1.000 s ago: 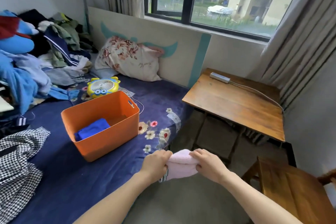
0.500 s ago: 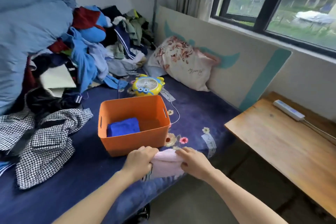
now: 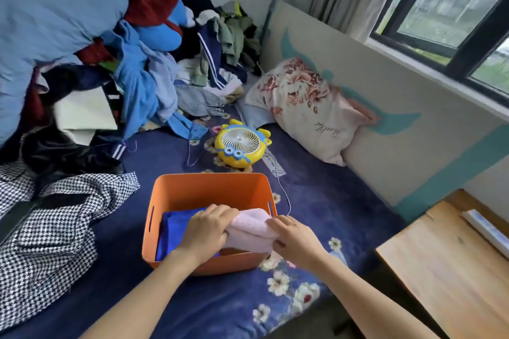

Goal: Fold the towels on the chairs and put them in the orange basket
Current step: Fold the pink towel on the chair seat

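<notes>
An orange basket (image 3: 203,187) stands on the dark blue bed, just in front of me. A folded blue towel (image 3: 172,231) lies inside it on the left. Over the basket's right half I hold a folded pale pink towel (image 3: 250,231) between both hands. My left hand (image 3: 206,231) grips the towel's left end, above the blue towel. The towel's right end is gripped by my right hand (image 3: 294,242), at the basket's right wall. The lower part of the pink towel is hidden behind the basket's near wall.
A yellow toy fan (image 3: 241,146) lies just behind the basket. A floral pillow (image 3: 305,107) leans on the wall panel. A heap of clothes (image 3: 110,63) and a checked garment (image 3: 49,228) fill the bed's left. A wooden table (image 3: 451,264) stands at the right.
I have turned left toward the bed and come closer to it. Both hands have carried the pink towel forward, from in front of the bed to over the basket's right half.
</notes>
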Tool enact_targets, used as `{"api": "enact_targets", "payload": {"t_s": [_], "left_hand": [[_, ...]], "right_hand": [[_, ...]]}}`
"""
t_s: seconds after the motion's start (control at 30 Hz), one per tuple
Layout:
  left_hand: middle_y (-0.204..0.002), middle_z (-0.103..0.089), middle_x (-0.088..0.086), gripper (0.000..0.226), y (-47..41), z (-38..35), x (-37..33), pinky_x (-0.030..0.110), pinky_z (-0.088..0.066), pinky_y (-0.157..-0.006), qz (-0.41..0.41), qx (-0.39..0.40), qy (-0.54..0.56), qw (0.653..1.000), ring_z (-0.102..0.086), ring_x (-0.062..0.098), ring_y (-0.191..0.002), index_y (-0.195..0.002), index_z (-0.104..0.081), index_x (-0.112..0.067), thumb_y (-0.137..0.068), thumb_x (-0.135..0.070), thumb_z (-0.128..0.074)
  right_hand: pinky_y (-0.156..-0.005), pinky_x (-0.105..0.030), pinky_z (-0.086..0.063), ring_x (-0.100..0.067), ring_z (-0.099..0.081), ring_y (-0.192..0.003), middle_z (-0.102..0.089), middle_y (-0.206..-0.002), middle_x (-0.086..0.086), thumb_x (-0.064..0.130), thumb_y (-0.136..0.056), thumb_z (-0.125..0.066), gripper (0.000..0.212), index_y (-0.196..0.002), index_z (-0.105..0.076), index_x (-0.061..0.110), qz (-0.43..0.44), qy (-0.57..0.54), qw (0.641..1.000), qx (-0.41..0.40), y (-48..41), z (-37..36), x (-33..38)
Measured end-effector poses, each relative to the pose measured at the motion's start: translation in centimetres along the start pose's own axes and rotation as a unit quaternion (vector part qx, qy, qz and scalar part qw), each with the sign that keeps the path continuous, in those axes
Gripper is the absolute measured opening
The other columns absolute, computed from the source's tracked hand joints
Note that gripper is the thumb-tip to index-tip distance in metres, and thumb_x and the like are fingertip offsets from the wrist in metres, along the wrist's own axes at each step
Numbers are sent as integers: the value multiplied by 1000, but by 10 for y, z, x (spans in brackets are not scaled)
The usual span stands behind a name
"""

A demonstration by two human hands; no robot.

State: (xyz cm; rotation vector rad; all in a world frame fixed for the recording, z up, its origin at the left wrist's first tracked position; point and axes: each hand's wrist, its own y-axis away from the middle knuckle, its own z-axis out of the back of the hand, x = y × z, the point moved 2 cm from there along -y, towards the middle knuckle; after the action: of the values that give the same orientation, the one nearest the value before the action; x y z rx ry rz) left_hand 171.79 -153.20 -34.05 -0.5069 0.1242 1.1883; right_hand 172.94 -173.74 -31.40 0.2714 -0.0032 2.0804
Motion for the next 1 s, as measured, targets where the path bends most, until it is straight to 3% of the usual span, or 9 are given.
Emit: {"api": "enact_targets", "payload": {"t_s": [0.1, 0.23, 0.33, 0.5, 0.67, 0.8, 0.9, 0.93, 1.0], "left_hand": [[-81, -68, -10, 57, -11, -18, 13, 22, -51, -46, -2, 22, 17, 1000, -64, 17, -65, -96, -48, -30, -45, -4, -58], [-74, -66, -17, 45, -25, -41, 21, 14, -43, -40, 8, 46, 7, 999, -62, 9, -58, -93, -45, -33, -54, -14, -31], [-74, -65, -18, 52, -39, -56, 27, 15, -42, -39, 33, 69, 6, 997, -63, 8, -59, -93, -44, -34, -47, -10, -48], [-120, -57, -7, 48, -60, -80, 36, 33, -46, -82, 172, 155, 36, 972, -51, 17, -112, -123, -52, -23, -81, -2, -43], [-121, -57, -4, 47, -89, -100, 50, 35, -45, -85, 260, 170, 80, 947, -49, 18, -114, -122, -53, -22, -82, 0, -42], [-128, -57, -1, 54, -106, -117, 67, 33, -45, -91, 298, 105, 96, 944, -49, 20, -120, -126, -56, -18, -79, 7, -46], [-114, -67, 7, 66, -110, -129, 85, 25, -52, -76, 250, 9, 54, 967, -52, 14, -111, -112, -65, -9, -54, 21, -66], [-108, -69, 9, 73, -106, -137, 91, 26, -55, -69, 241, 10, 52, 969, -51, 14, -107, -109, -64, -10, -44, 23, -70], [-106, -70, 9, 77, -96, -157, 95, 30, -57, -66, 225, 44, 45, 972, -57, 19, -105, -107, -64, -10, -38, 21, -74]], "right_hand": [[-79, -32, -43, -22, -47, -115, -52, -126, 0, 14, -85, -46, 42, -127, -47, 17, -12, -8, 999, 30, -17, -8, -8], [-80, -35, -44, -24, -49, -112, -53, -123, -2, 16, -85, -46, 41, -125, -47, 17, -25, -13, 997, 66, -36, -21, -30], [-79, -35, -44, -26, -51, -109, -54, -119, -4, 15, -84, -47, 41, -124, -48, 16, -15, -18, 996, 86, -57, -27, -48], [-60, -27, -31, -28, -52, -102, -56, -112, -8, 13, -84, -47, 35, -119, -49, 12, 23, -15, 991, 130, -94, -35, -67], [-67, -25, -29, -28, -52, -104, -55, -112, -10, 13, -86, -46, 37, -123, -47, 12, 58, -4, 987, 148, -144, -39, -90], [-65, -31, -30, -31, -50, -105, -53, -113, -14, 9, -86, -43, 35, -121, -47, 7, 65, 28, 986, 154, -174, -53, -101], [-46, -29, -32, -32, -61, -76, -61, -85, -12, 0, -64, -52, 36, -100, -51, 4, 87, 34, 992, 80, -194, -58, -93], [-39, -25, -31, -27, -60, -61, -60, -71, -8, 1, -52, -54, 40, -91, -49, 7, 102, 67, 990, 75, -199, -65, -89], [-37, -21, -35, -22, -55, -48, -57, -59, -3, 6, -52, -51, 28, -80, -51, 10, 119, 120, 983, 76, -201, -80, -85]]}}
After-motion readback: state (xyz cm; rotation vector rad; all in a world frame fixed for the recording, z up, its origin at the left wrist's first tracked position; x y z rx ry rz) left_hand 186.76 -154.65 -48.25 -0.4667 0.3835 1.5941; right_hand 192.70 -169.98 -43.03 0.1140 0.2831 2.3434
